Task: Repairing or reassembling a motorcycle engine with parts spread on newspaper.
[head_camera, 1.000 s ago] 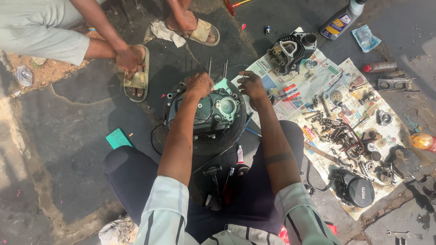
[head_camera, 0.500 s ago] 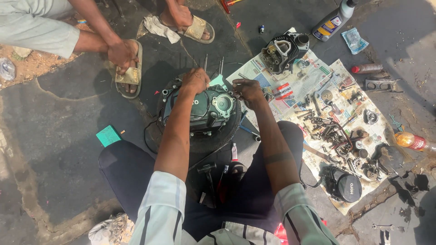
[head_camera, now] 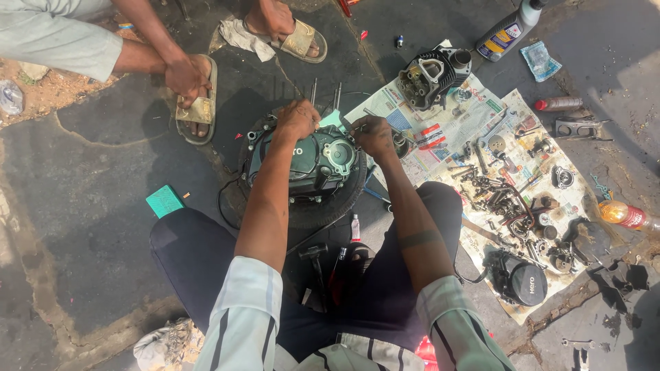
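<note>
A dark motorcycle engine block (head_camera: 313,165) rests on a black tyre (head_camera: 330,206) on the ground between my knees. My left hand (head_camera: 297,118) lies on the engine's far top edge, fingers curled against it. My right hand (head_camera: 372,132) is at the engine's right side, fingers closed around a thin metal tool; its tip is hidden by my hand. Several long studs (head_camera: 324,93) stick up behind the engine.
Newspaper (head_camera: 474,144) at the right carries a cylinder head (head_camera: 432,75), several bolts and small parts, and a round black cover (head_camera: 526,282). An oil bottle (head_camera: 505,31) stands at the far right. Another person's hand (head_camera: 182,72) and sandalled feet are at the far left. A hammer (head_camera: 315,257) lies by my legs.
My view has drifted slightly; both hands stay at the engine's far edge, with the right hand working a little closer to the engine's right side.
</note>
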